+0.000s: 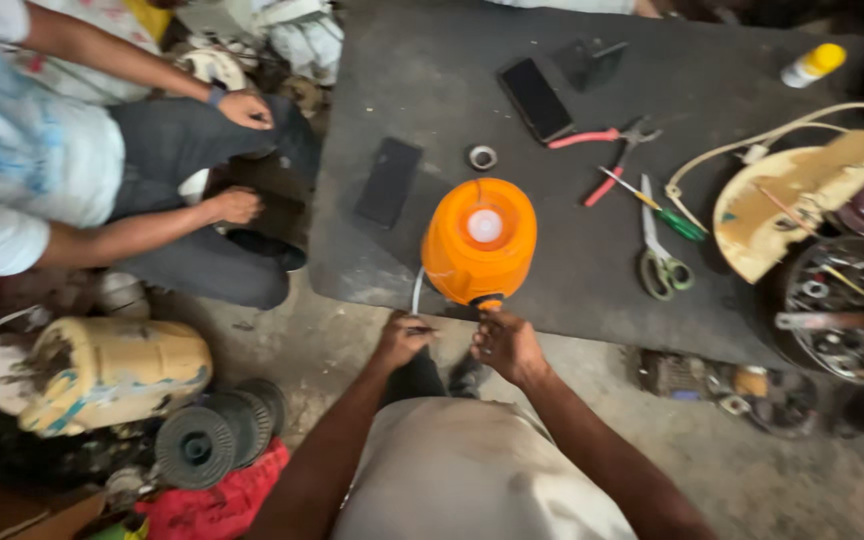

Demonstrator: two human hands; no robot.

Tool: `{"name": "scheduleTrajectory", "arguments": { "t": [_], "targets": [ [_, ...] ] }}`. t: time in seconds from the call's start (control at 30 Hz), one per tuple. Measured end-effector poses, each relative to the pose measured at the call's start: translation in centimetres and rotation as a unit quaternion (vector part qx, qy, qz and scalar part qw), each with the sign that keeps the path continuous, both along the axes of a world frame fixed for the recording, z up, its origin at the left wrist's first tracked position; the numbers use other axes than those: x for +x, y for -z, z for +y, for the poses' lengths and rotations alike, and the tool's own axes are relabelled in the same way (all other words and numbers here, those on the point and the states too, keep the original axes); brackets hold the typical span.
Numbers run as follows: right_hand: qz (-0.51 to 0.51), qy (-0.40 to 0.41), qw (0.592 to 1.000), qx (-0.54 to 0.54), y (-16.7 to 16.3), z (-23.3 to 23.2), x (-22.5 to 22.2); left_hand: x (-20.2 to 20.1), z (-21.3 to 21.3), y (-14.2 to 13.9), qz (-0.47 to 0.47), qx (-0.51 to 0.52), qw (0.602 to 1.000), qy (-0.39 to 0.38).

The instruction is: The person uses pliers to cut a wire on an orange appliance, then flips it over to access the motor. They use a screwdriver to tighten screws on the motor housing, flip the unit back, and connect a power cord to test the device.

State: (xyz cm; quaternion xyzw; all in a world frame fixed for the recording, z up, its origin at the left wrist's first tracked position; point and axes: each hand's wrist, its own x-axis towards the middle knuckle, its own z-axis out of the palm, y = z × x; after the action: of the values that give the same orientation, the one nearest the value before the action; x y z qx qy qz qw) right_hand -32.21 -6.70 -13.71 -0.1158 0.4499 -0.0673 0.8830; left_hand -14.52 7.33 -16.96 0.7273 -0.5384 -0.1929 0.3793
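Both hands, left hand [401,338] and right hand [505,343], pinch thin wires at the near edge of the dark mat [572,280], just below the orange housing [479,240], which sits close for reach.

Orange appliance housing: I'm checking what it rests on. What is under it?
The orange appliance housing stands on a dark mat near its front edge. The patch of mat directly beneath it is covered.

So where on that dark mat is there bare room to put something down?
The mat is bare along its far left, above the two phones. Another bare strip lies between the orange housing and the scissors. The right end is crowded with pliers, a screwdriver and motor parts.
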Motion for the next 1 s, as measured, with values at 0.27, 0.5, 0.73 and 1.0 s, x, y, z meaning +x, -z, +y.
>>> {"name": "scheduleTrajectory", "arguments": {
  "t": [0.27, 0.5, 0.73, 1.0],
  "targets": [
    [-0.004, -0.031, 0.999, -0.02, -0.5, -0.2, 0.1, 1.4, 2.2, -1.7, 0.121, 0.044, 0.988, -0.088],
    [0.006, -0.049, 0.999, 0.008, 0.2, -0.3, -0.1, 2.1, 4.8, -2.3, 0.172, 0.058, 0.975, -0.128],
    [-0.017, -0.02, 1.0, -0.003, 0.4, 0.3, 0.2, 2.4, 4.3, -2.2, 0.196, 0.077, 0.969, -0.127],
    [0.001, -0.012, 1.0, -0.026, -0.2, 0.5, 0.5, 3.2, 3.7, -2.5, 0.146, 0.114, 0.97, -0.156]
  ]
}}
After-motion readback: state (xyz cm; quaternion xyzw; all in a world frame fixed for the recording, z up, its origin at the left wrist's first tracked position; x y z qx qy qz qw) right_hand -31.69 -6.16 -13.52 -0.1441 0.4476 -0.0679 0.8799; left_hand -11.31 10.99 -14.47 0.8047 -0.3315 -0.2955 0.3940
